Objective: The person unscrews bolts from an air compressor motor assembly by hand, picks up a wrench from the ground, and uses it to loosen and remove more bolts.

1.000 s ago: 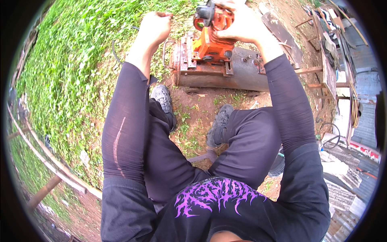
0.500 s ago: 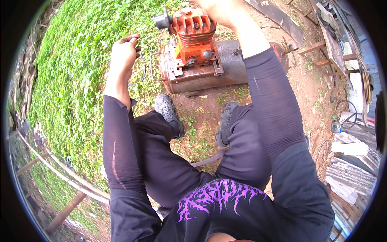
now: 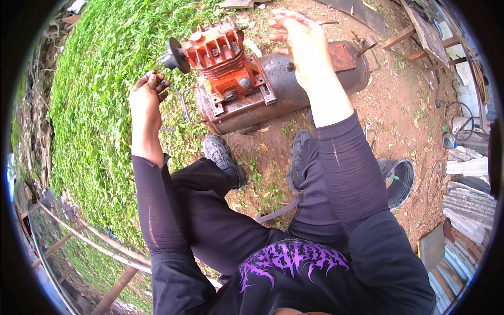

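The left hand [image 3: 147, 97] curls its fingertips toward the thumb in a loose pinch, and whether anything sits between them I cannot tell; just to its right stands the finned, orange-painted compressor head [image 3: 218, 58] with a black disc [image 3: 177, 55], mounted on a rust-browned cylindrical tank [image 3: 278, 84]. The right hand [image 3: 307, 47], fingers spread and empty, is raised near the tank's middle. Leafy grass [image 3: 100, 115] spreads around the left hand, while bare brown soil [image 3: 399, 126], a round bucket [image 3: 408, 173] and ridged grey sheets [image 3: 467, 199] lie rightward of the right.
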{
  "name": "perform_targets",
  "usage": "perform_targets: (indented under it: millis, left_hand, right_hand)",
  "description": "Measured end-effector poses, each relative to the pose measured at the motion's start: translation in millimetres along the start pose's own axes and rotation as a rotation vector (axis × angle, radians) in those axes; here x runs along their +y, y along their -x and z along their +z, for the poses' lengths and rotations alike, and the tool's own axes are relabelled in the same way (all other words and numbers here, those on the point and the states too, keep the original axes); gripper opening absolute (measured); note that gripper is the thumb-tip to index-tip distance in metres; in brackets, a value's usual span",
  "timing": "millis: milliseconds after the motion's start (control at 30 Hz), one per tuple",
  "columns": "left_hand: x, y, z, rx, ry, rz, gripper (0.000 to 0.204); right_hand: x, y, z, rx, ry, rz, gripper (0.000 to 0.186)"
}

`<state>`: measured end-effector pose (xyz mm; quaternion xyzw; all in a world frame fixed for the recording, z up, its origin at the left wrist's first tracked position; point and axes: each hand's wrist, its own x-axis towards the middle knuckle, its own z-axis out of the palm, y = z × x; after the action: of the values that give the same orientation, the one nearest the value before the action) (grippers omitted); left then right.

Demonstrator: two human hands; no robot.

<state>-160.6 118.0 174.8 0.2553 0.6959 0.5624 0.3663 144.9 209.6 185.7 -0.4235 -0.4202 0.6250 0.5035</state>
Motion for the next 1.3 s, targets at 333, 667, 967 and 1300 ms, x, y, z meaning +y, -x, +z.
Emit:
perform_targets:
  millis: [333, 667, 967, 1300]
  left_hand:
    - [1.3, 9.2, 21.1, -0.194, 0.235, 0.111, 0.021]
    - [0.0, -1.1, 14.1, -0.088, 0.161, 0.057, 0.026]
    - [-35.0, 29.1, -4.0, -0.199, -0.340, -0.029, 0.030]
    - [-124.8, 42.4, 4.8, -0.078, -0.143, -0.025, 0.022]
  right_hand:
    - [-19.2, -6.3, 23.6, -0.273, 0.684, -0.229, 0.054]
    - [-0.6, -18.8, 37.3, -0.308, 0.624, -0.462, 0.052]
    - [0.1, -13.7, 40.0, -0.309, 0.512, -0.372, 0.039]
    - [3.0, -13.3, 51.5, -0.194, 0.646, -0.560, 0.049]
